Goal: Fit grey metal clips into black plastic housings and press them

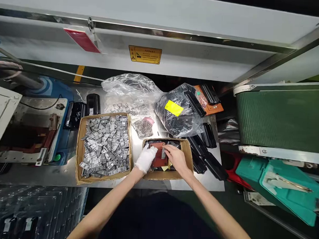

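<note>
Two-handed work at an orange-red board (157,161): gloved left hand (146,158) half-open, apparently pressing it steady; right hand (175,157) curled at a metal clip (163,154), hold unclear.

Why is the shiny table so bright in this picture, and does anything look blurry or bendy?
In the head view, a white glare lies on the metal table beside the cardboard box; the plastic bag shines too; the left hand looks slightly blurred; the long metal strip seems bent, probably by the wide lens.
</note>
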`<state>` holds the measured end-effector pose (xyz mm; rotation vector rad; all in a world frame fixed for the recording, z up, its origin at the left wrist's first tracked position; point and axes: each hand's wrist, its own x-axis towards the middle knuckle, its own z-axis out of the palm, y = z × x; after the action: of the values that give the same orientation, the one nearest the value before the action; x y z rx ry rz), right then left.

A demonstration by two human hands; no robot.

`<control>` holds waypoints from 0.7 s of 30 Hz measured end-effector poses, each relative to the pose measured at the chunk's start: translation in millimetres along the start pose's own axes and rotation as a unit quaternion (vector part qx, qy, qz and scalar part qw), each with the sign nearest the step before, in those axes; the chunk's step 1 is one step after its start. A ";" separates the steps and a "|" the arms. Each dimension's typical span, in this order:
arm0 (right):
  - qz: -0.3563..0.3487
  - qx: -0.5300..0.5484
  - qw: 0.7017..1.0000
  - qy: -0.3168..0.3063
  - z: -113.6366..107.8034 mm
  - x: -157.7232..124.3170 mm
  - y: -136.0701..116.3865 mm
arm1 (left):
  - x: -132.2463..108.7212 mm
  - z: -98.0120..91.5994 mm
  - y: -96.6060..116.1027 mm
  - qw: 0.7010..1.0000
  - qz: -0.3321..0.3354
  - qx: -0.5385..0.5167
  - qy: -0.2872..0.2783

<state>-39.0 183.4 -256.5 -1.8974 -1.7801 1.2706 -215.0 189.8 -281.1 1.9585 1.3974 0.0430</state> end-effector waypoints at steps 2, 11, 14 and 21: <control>0.001 0.084 0.995 0.045 3.3 -14.0 -15.7 | -32.1 -25.1 -14.0 0.994 0.032 -0.076 0.070; -0.055 0.407 0.909 -0.069 111.0 12.8 -99.0 | -113.7 -75.2 -99.0 0.899 -0.127 -0.278 0.313; -0.068 0.396 0.911 -0.093 144.2 26.5 -120.5 | -110.5 -78.9 -131.5 0.898 -0.150 -0.278 0.306; -0.080 0.059 0.995 -0.018 131.1 68.5 -128.3 | -99.9 -85.2 -190.0 0.915 -0.179 -0.210 0.293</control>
<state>-229.5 225.2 -273.7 -1.6441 -1.7917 1.3270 -445.6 180.7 -288.7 1.3519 1.9171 0.7491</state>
